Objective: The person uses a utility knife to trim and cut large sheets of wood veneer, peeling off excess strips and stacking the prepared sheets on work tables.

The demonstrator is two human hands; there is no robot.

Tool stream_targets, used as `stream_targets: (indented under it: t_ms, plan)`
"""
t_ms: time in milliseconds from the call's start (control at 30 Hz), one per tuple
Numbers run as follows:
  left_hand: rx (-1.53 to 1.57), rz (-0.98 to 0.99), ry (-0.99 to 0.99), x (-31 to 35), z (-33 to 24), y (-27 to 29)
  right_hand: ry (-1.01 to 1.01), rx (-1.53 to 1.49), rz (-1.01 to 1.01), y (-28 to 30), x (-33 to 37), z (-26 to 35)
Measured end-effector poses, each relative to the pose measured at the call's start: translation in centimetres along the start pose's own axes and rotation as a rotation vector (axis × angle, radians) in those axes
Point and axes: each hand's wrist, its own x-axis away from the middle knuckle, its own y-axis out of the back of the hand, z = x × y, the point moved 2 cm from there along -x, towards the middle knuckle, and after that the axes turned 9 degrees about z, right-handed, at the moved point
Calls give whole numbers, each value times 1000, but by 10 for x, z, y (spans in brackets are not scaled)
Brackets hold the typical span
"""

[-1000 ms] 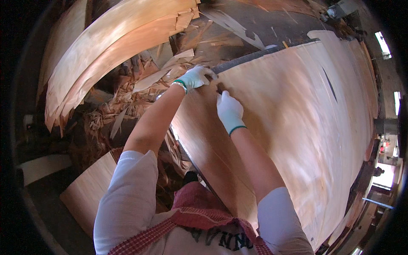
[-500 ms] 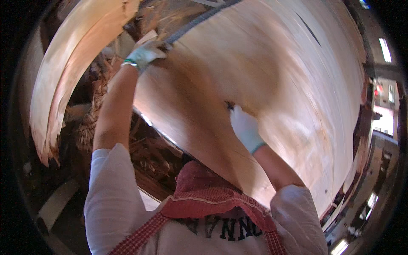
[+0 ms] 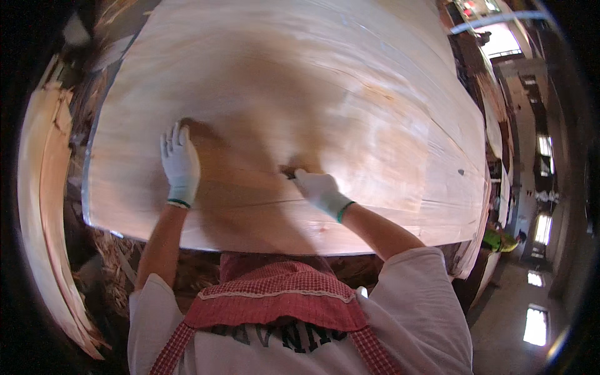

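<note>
A wide pale sheet of wood veneer [image 3: 381, 156] lies in front of me, with shadows across its middle. My left hand [image 3: 181, 165], in a white knitted glove with a green cuff, rests flat on the sheet's left part, fingers stretched out. My right hand [image 3: 320, 189], gloved alike, is closed near the middle of the sheet. From its fingers pokes the tip of a small dark tool [image 3: 288, 170], close to the surface; its exact kind is hidden by the hand. A thin seam runs across the veneer near both hands.
Long curved veneer strips [image 3: 50, 181] stand at the far left. Torn wood scraps [image 3: 115, 269] lie below the sheet's near left corner. More stacked sheets [image 3: 494, 131] show past the right edge. A person in bright green [image 3: 499, 240] is farther off at the right.
My view has turned, so the sheet now lies squarely before me. My left hand has left the sheet's edge strip and spread flat on the veneer. The right still holds the dark tool.
</note>
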Motion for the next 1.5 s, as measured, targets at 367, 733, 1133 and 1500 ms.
stream_targets:
  t_ms: [367,733,1133,1500]
  plan:
    - [184,60,-228,39,-308,31,148,-96,-202,-55,75,-212]
    - [150,128,-230,47,-400,16,-32,24,144,47,158,-617]
    - [80,147,-236,49,-394,5,-583,-979,-503,86,44,-689]
    - [233,97,-267,47,-395,30,-175,-1045,-678,216,23,-664]
